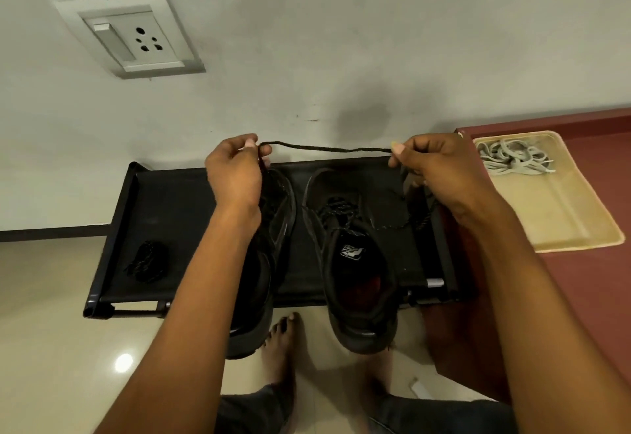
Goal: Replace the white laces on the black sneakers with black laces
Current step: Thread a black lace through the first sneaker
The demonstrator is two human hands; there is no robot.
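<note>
While the left hand (pixel 235 174) and right hand (pixel 430 167) each pinch the black lace (pixel 324 147), it stretches left-right above the far toes of the sneakers (pixel 355 256).

Black sneakers (pixel 355 256) on a black rack (pixel 164 201), whitish laces (pixel 512 157) in a beige tray (pixel 560 215).

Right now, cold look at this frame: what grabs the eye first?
The two hands, left hand and right hand, pinch a black lace stretched level between them at centre frame. Below them two black sneakers sit side by side on a black rack, with a bundled spare black lace at its left end. At right, the removed white laces lie piled in a beige tray.
</note>
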